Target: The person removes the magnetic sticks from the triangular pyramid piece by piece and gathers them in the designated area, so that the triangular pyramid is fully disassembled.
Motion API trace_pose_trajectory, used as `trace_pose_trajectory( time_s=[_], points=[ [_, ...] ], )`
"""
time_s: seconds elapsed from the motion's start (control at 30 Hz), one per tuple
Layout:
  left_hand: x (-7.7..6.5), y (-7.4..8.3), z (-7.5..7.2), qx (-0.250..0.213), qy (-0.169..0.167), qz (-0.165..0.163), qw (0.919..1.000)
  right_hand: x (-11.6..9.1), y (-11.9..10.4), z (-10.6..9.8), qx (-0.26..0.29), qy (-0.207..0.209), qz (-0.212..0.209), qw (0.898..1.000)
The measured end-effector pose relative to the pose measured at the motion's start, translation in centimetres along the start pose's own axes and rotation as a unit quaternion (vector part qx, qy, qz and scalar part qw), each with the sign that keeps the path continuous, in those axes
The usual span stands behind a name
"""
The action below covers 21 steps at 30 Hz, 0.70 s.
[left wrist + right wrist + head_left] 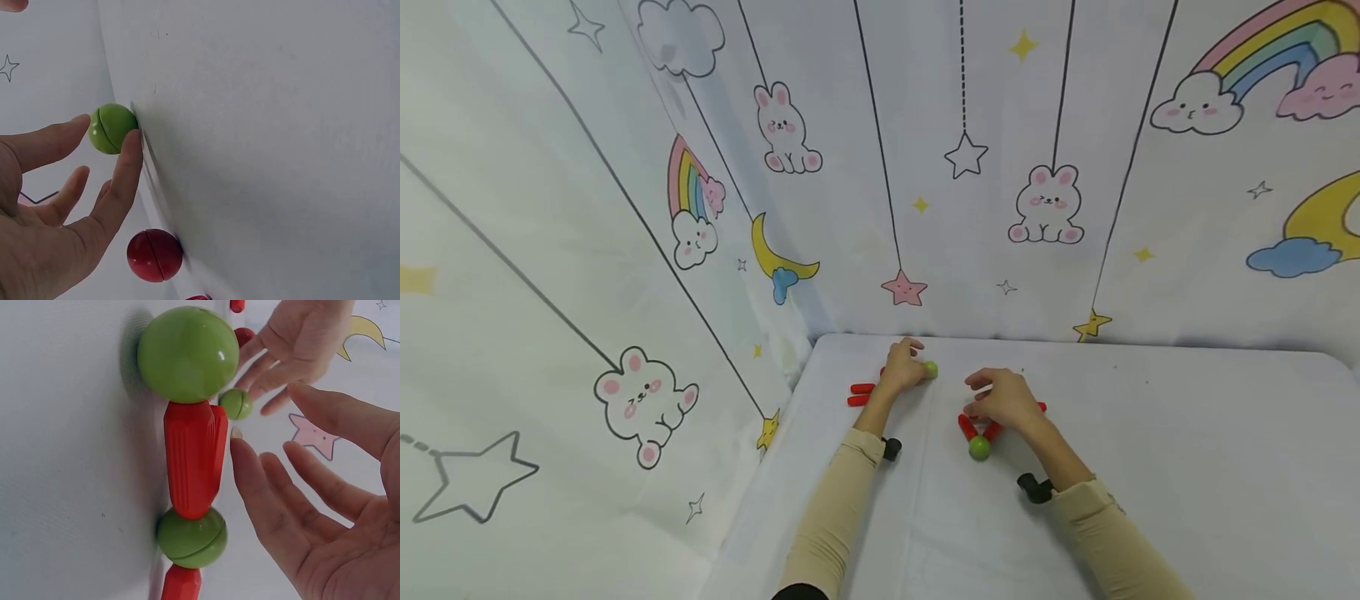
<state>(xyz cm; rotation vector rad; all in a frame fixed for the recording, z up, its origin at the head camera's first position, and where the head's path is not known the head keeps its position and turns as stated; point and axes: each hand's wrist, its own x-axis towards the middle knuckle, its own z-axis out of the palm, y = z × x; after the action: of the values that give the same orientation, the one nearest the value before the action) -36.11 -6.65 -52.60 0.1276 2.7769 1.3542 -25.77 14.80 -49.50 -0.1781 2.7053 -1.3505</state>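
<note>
Head: your right hand (pixel 1006 402) hovers over red rods (pixel 967 428) meeting the near green ball (pixel 979 448) on the table (pixel 1187 433). Left wrist: your left hand (pixel 62 240) pinches the far green ball (pixel 112 129), probably against rolling. Right wrist: your right hand's grip is apart, empty.

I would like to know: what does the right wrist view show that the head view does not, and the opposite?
Only the right wrist view shows the second green ball between red sticks; in the head view, the right hand seems to cover it.

Only the head view shows the beige sleeves and the printed rabbits.

Both show the two hands, the near green ball, the far green ball at the left hand, and the pink star.
</note>
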Motion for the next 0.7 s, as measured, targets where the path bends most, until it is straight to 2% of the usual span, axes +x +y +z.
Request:
trace_pose_trajectory(
  time_s=[0.17, 0.4, 0.5, 0.7],
  points=[
    [-0.6, -0.2, -0.8, -0.008, 0.011, 0.013, 0.9998, -0.3, 0.0, -0.3, -0.016, 0.004, -0.008, 1.0],
    [-1.9, 0.0, -1.6, -0.089, 0.008, 0.021, 0.9958, -1.0, 1.0, -0.6, -0.031, -0.002, -0.013, 0.999],
    [-2.6, 0.1, -1.6, -0.11, 0.007, 0.024, 0.9936, -1.4, 1.3, -0.6, -0.036, -0.004, -0.015, 0.999],
    [-4.3, 0.6, -1.2, -0.117, -0.005, 0.037, 0.9924, -2.4, 1.1, -0.1, -0.041, -0.02, -0.011, 0.999]
  ],
)
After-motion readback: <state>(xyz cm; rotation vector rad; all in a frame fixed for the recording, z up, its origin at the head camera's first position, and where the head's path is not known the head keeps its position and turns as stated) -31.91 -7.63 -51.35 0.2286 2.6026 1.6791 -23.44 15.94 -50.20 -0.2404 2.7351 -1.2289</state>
